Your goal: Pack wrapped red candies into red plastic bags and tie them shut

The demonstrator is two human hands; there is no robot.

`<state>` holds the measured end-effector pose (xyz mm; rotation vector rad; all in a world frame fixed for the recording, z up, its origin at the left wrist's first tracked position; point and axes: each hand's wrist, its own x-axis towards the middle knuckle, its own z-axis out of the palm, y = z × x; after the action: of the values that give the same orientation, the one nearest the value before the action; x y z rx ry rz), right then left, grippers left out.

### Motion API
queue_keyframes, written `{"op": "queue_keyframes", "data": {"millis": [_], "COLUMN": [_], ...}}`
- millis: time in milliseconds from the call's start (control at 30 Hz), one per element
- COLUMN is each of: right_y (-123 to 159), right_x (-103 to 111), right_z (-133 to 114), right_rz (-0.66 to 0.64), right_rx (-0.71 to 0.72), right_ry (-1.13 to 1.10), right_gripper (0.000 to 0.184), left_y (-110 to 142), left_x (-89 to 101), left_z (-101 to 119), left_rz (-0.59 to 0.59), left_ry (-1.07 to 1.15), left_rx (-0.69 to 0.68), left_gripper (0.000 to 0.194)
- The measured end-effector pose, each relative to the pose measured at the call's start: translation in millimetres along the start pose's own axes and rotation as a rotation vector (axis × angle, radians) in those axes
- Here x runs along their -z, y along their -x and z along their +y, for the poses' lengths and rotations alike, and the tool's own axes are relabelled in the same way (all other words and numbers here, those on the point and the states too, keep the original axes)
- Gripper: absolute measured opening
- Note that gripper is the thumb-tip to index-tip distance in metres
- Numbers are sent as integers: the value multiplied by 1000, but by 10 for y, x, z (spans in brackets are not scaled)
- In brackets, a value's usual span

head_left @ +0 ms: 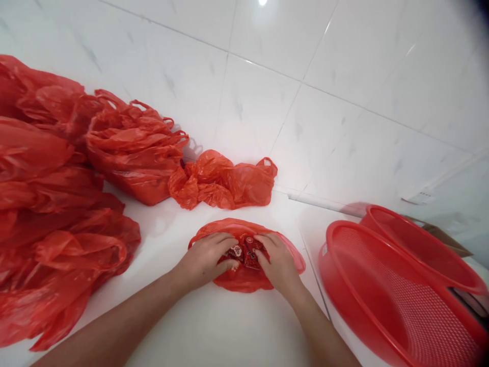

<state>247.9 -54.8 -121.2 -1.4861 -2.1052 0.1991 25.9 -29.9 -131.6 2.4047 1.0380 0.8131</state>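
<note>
In front of me on the white table lies an opened red plastic bag (244, 283), spread out flat. Small dark red printed packets (250, 259) with white markings sit together in its middle. My left hand (206, 257) comes in from the left, its thumb and fingers curled round a packet's left side. From the other side, my right hand (280, 262) pinches the right part of the packets between thumb and fingers. Both hands rest over the bag. The undersides of the packets are hidden.
Large heaps of filled red plastic bags (49, 188) cover the left. Another full bag (132, 158) and a crumpled red bag (229, 181) lie along the tiled wall (263, 112). Two red mesh baskets (367, 285) stand at the right, with a cardboard piece (439, 234) behind.
</note>
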Motion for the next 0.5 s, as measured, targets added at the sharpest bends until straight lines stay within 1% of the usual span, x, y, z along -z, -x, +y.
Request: {"op": "queue_keyframes", "data": {"millis": [33,100,167,200,267,367,500], "right_y": [-42,-100,-127,-132,-134,-134,-128], "right_x": [-16,-60,-104,-121,-137,-130,-125], "right_z": [5,33,70,88,120,168,253], "right_rz": [-60,-177,-238,-242,-222,-148,-48], "right_rx": [21,34,16,4,-7,-6,-11], "right_ry": [-18,-27,-1,19,51,64,67], "right_gripper": [40,60,76,77,68,51,47], "left_y": [0,9,24,29,31,18,2], "left_x": [-10,-39,-65,-73,-76,-61,-58], "left_z": [-5,-28,-58,-72,-96,-128,-173], "left_rz": [12,10,-23,-43,-71,-72,-38], "left_ry": [10,23,33,38,48,63,81], "left_rx": [-16,-34,-35,-30,-18,-13,-19], "left_gripper": [34,32,35,36,34,30,24]}}
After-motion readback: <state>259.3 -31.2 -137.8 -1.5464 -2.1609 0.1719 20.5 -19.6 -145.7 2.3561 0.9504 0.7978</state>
